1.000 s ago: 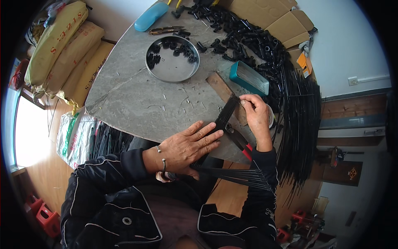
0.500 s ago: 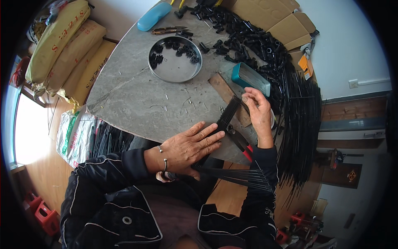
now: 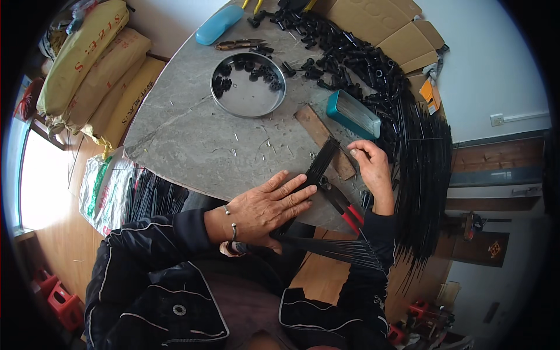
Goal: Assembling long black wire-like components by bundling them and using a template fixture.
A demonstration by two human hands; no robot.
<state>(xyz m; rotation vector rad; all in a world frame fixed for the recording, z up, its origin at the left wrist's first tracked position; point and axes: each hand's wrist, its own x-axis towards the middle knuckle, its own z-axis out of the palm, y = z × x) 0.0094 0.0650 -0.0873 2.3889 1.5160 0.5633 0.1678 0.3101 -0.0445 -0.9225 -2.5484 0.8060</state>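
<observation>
My left hand (image 3: 265, 204) lies over a bundle of thin black rods (image 3: 322, 161), fingers stretched across it and thumb tucked below, holding it at the table edge. The rods' lower ends fan out toward my right sleeve. My right hand (image 3: 374, 172) hovers just right of the bundle's upper end, thumb and forefinger pinched; anything between them is too small to make out. That upper end rests on a worn flat bar (image 3: 315, 126). Red-handled pliers (image 3: 344, 210) lie between my hands, against the bundle.
A round metal tray (image 3: 248, 108) holds small black parts. Beyond the bar stands a teal open box (image 3: 354, 114). Black tubular parts (image 3: 350, 61) are heaped at the back, with long black rods (image 3: 423, 175) along the right. Scissors (image 3: 239, 44) and a blue case (image 3: 219, 25) lie at the back left.
My right hand has moved down and slightly right, away from the bundle's upper end. The pliers' handles have shifted a little right. My left hand stays on the bundle.
</observation>
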